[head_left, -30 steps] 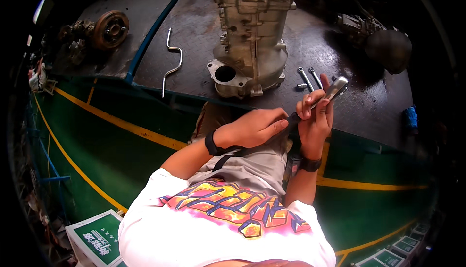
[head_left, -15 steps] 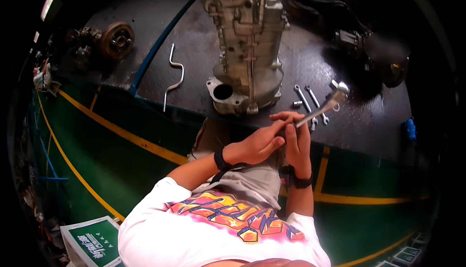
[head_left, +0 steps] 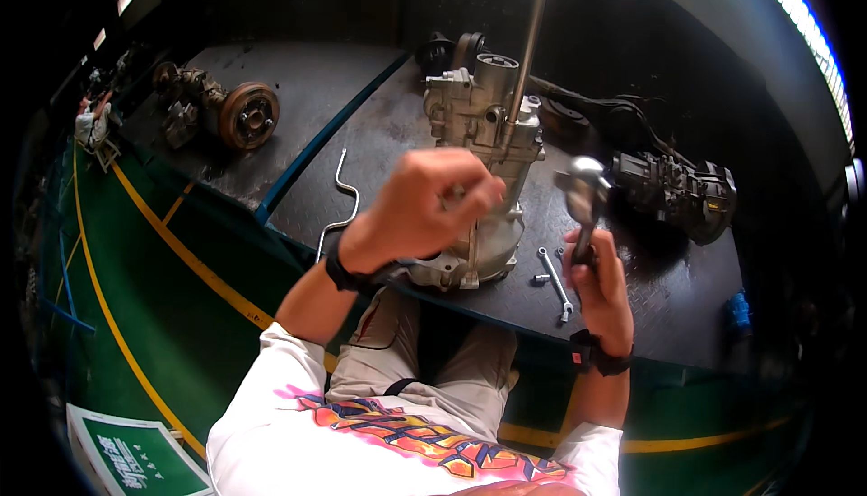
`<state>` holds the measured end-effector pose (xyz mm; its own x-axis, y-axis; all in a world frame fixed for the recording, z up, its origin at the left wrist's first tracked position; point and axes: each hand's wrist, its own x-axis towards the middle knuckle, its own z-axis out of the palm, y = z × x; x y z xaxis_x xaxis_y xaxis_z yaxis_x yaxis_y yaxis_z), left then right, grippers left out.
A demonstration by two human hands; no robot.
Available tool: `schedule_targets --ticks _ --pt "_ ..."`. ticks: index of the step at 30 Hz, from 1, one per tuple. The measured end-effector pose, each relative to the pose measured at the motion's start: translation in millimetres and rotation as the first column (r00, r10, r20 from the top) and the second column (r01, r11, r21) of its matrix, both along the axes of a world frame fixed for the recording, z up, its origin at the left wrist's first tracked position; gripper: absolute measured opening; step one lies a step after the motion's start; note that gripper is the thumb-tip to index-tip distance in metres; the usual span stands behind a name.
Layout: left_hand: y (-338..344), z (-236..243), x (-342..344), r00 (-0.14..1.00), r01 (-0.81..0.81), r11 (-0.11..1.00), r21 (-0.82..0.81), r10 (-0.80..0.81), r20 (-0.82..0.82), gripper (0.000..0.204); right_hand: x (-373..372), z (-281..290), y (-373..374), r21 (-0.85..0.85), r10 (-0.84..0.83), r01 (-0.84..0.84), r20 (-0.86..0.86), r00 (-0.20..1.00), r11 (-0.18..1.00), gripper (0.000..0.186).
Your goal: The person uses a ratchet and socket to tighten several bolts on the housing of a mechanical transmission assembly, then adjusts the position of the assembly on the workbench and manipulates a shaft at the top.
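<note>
My right hand [head_left: 601,293] is closed round the handle of a ratchet wrench [head_left: 585,176], its round head pointing up and blurred by motion. My left hand [head_left: 426,207] is raised in front of an upright metal gearbox housing [head_left: 452,103], fingers curled toward the thumb. It is blurred, and whatever may be in its grip cannot be made out. A long metal rod [head_left: 526,54] rises from the housing's upper part. Beside my right hand, a combination wrench [head_left: 557,287] lies on the dark workbench [head_left: 506,311], with a small socket [head_left: 541,278] next to it.
A bent metal rod [head_left: 354,191] lies left of the housing. Farther left sits an axle part with a rusty brake drum [head_left: 249,117]. Another gearbox [head_left: 677,194] stands at the right, and a blue object [head_left: 741,311] lies near the bench's right end.
My hands have come apart. The left has risen toward the housing, and the right has lifted the ratchet wrench more upright. The view has tilted up, showing more of the bench's far side.
</note>
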<state>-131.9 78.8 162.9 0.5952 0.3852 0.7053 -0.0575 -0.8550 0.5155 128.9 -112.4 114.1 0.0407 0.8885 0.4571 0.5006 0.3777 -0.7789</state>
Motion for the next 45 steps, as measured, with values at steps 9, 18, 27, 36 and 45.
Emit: schedule_targets --ticks 9,18,27,36,45 --pt "169 130 -12 0.935 0.02 0.999 -0.026 -0.028 -0.355 0.045 39 112 25 0.525 -0.473 0.156 0.551 0.688 0.837 0.013" --pt "162 151 141 0.982 0.187 0.936 -0.299 -0.182 0.045 0.037 33 271 124 0.05 -0.339 0.371 0.531 0.777 0.927 0.048" --pt "165 115 187 0.892 0.35 0.865 -0.359 -0.191 0.41 0.013 77 265 141 -0.076 -0.276 0.362 0.509 0.815 0.929 0.051" --pt "146 104 179 0.861 0.465 0.784 -0.412 -0.291 0.418 0.017 96 257 158 -0.119 -0.189 0.29 0.522 0.832 0.95 0.049" --pt "125 111 159 0.885 0.384 0.851 -0.357 -0.229 0.406 0.008 114 323 169 -0.169 0.005 0.184 0.751 0.66 0.968 0.041"
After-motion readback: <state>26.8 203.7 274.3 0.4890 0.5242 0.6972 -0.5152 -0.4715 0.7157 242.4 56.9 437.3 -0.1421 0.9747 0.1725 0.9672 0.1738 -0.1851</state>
